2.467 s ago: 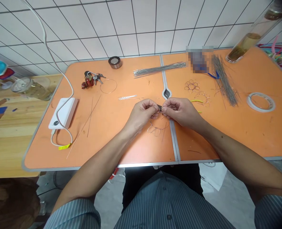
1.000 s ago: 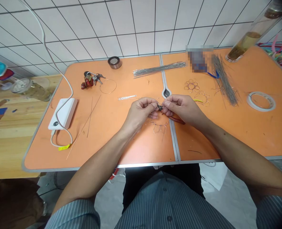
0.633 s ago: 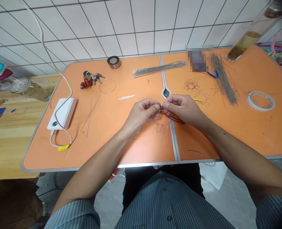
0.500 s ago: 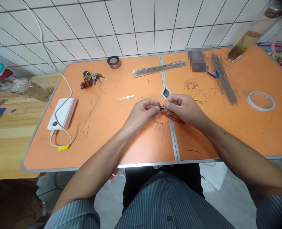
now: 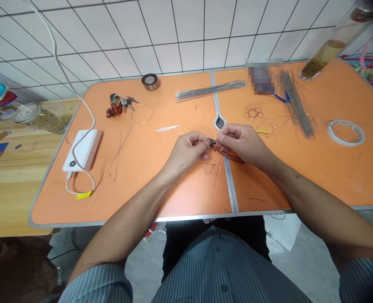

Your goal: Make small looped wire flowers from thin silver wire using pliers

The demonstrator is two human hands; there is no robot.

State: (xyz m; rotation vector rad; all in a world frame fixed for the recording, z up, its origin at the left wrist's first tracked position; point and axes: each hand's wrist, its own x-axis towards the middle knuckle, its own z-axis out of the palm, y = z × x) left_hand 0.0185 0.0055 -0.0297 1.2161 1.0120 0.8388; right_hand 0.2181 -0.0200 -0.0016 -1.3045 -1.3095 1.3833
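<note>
Near the table's middle seam my left hand [image 5: 191, 147] pinches thin wire, which hangs below its fingers in small loops [image 5: 212, 168]. My right hand [image 5: 241, 143] is close beside it, its fingers pressed together at the dark tip of a pair of pliers [image 5: 212, 142]. The reddish-brown plier handles [image 5: 233, 158] show beneath my right hand. Two wire flower shapes, one [image 5: 253, 112] reddish and one [image 5: 268, 128] thinner, lie to the right beyond my right hand.
Wire bundles [image 5: 210, 91] [image 5: 298, 105] lie at the back. A white power bank [image 5: 82, 150], keys [image 5: 122, 105], dark tape roll [image 5: 150, 82], white tape ring [image 5: 345, 133] and glass bottle [image 5: 322, 61] surround the work area. Loose wires lie left.
The hanging wire loops have shifted slightly beneath my left hand. Both hands stay almost in the same place, fingers still together.
</note>
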